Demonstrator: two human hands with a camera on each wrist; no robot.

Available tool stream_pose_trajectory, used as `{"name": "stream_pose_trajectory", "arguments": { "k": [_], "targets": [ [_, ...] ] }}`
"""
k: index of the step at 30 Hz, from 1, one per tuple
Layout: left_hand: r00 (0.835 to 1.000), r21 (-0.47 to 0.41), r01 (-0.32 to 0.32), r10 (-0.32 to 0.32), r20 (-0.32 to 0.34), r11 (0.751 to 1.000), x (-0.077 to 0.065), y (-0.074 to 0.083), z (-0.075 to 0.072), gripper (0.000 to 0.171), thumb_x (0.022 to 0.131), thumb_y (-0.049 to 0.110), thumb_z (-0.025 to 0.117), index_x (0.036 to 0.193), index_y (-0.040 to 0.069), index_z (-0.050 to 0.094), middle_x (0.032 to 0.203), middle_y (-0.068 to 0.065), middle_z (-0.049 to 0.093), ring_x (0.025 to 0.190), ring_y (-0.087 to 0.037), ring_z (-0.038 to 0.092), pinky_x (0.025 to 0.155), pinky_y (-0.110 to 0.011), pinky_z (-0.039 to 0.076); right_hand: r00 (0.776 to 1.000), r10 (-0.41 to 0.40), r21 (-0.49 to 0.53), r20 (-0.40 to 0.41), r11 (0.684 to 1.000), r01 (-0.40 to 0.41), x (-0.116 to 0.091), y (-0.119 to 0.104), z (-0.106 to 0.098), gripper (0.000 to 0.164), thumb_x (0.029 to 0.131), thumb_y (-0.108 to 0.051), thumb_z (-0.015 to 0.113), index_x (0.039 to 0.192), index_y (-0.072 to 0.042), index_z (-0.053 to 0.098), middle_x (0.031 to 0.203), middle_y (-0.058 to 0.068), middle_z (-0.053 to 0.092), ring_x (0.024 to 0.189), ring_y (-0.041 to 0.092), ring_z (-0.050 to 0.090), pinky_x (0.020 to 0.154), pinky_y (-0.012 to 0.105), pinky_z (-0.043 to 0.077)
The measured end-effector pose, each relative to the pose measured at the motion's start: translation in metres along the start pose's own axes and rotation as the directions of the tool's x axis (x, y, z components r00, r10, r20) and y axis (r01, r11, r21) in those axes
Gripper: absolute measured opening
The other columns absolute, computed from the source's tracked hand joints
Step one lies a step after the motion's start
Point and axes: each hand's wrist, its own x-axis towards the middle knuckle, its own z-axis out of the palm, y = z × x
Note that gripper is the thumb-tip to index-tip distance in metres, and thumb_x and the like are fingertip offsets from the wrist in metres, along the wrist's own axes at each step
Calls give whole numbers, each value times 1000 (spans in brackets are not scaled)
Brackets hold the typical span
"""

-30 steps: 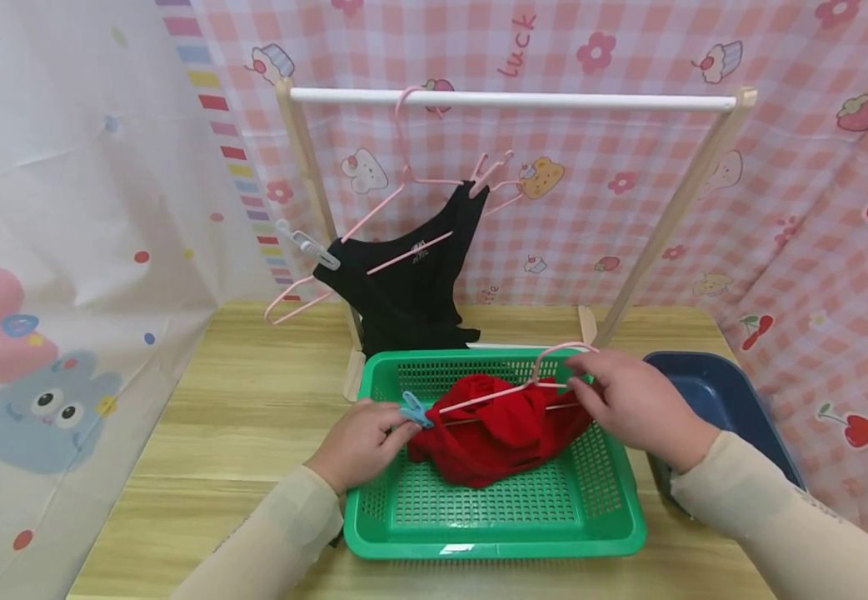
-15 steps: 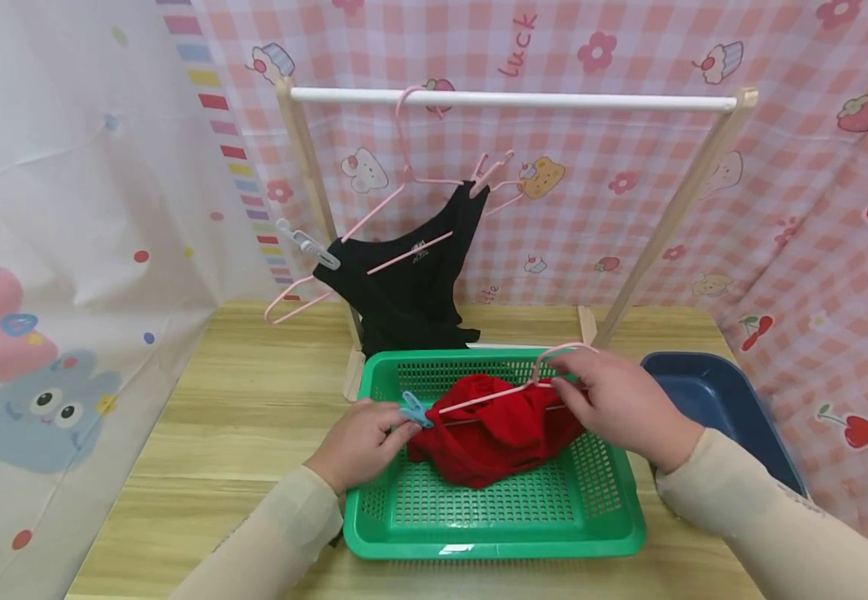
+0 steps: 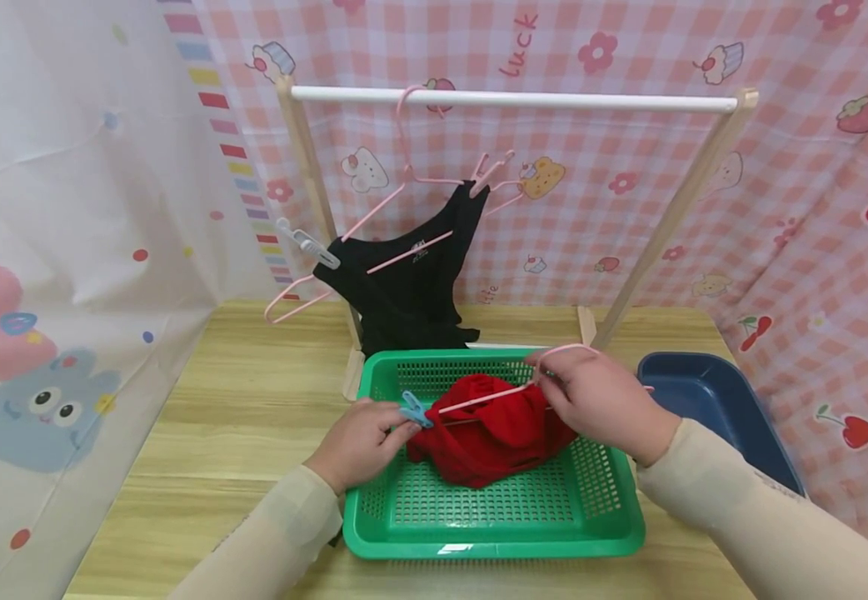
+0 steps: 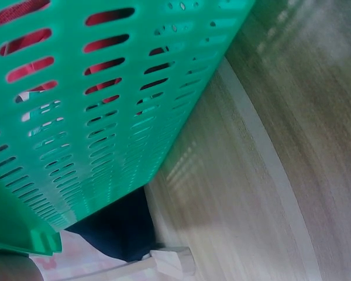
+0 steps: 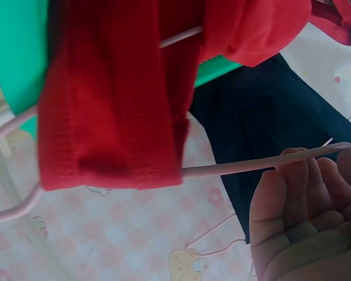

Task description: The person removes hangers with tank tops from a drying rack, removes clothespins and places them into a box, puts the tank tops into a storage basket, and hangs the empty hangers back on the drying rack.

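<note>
A red garment [image 3: 490,442] hangs on a pink clothes hanger [image 3: 482,400] inside the green basket [image 3: 494,550]. My left hand [image 3: 362,443] pinches a blue clothespin [image 3: 413,408] at the garment's left shoulder. At the base of the hook, my right hand [image 3: 606,404] grips the hanger between thumb and fingers. The right wrist view shows that hand [image 5: 319,219] at the bar, with the red strap [image 5: 114,129] looped over it farther along. Only the perforated basket side [image 4: 99,140] and the table show in the left wrist view; the left fingers are hidden there.
Behind the basket stands a wooden rack with a white rod [image 3: 554,101]. A black tank top [image 3: 411,283] hangs from it on another pink hanger, held by a grey clothespin [image 3: 314,248] and a pink clothespin [image 3: 485,177]. A navy basin [image 3: 715,396] sits to the right.
My right hand has slid leftward from the hanger's right shoulder to the base of its hook. The left hand, clothespin and basket look unmoved.
</note>
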Motion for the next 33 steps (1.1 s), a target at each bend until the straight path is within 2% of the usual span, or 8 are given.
{"name": "stream_pose_trajectory", "arguments": {
  "k": [6,10,17,26,30,33],
  "targets": [
    [1000,12,-13,13,-5,1000,0,0,0,34,95,51,38,82,32,64,82,22,63,81,4,54,74,-25,40,999,-52,-13,-6,999,52,5,-3,0,9,88,-11,54,85,-17,61,107,-5,67,100,14,60,89,35,47],
    [1000,25,-18,18,-10,1000,0,1,0,33,95,49,39,81,32,63,84,27,60,82,5,54,74,-24,40,999,-31,-3,25,1000,31,5,-4,0,12,88,-10,53,85,-17,63,111,-6,66,102,15,59,89,36,47],
    [1000,25,-6,6,-8,1000,-1,1,-1,29,95,50,41,85,35,63,88,28,61,85,5,55,75,-24,40,999,-15,28,45,1000,14,5,-6,-1,15,87,-9,54,82,-18,63,109,-8,67,103,13,60,87,35,49],
    [1000,48,5,-5,-4,999,-1,3,-2,30,95,50,40,90,35,66,93,26,63,87,5,55,76,-24,40,999,-10,40,48,999,9,4,-7,-4,22,89,-11,53,105,-16,66,110,-4,67,105,14,59,88,36,49],
    [1000,55,11,-10,-10,998,-2,4,-2,30,94,50,41,95,35,67,96,26,64,88,5,56,76,-23,39,997,-59,46,39,997,57,4,-5,-3,17,87,-10,52,80,-19,64,108,-6,67,102,12,61,87,34,49],
    [1000,55,11,-10,-10,998,-1,4,-2,29,95,49,41,94,35,67,94,26,63,87,6,55,76,-22,39,995,-93,41,38,995,91,3,-3,-2,24,85,-10,52,66,-24,51,110,-7,66,101,12,61,87,34,48]
  ]
}}
